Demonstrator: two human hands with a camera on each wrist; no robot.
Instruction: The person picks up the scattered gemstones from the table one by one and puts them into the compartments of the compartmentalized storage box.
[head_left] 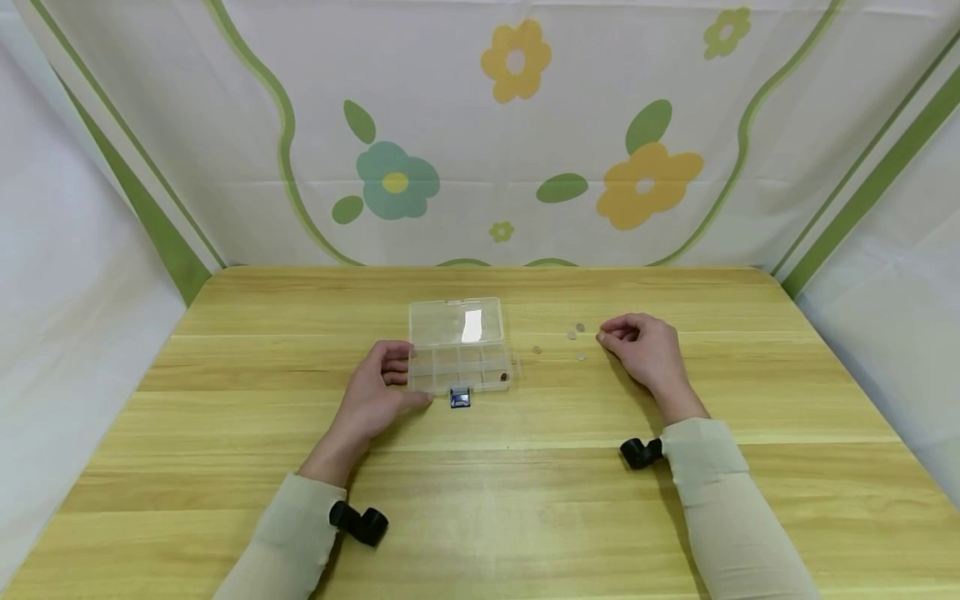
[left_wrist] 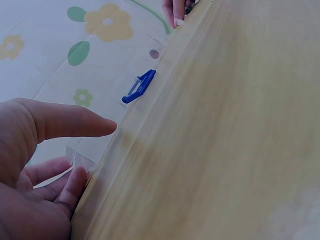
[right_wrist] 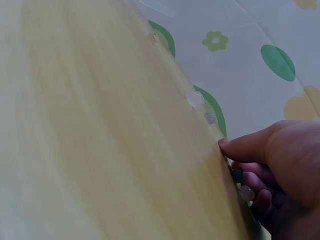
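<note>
A clear plastic compartment box (head_left: 435, 388) lies on the table with its lid (head_left: 435, 323) raised at the back. A blue latch (left_wrist: 146, 85) hangs at its front, and a brown bead (head_left: 504, 377) sits in the front right compartment. My left hand (head_left: 371, 396) holds the box's left end, thumb at the front edge, fingers along the side. To the right, my right hand (head_left: 647, 350) has thumb and forefinger close together at the table; whether a bead is between them is hidden. A dark green bead (right_wrist: 237, 175) and a pale bead (right_wrist: 247, 193) show by its curled fingers.
Several small beads lie between the box and the right hand, among them a pale bead (head_left: 571, 335) and a bead nearer the box (head_left: 536, 350). The wooden table (head_left: 480, 517) ends at a flowered curtain (head_left: 465, 108) behind.
</note>
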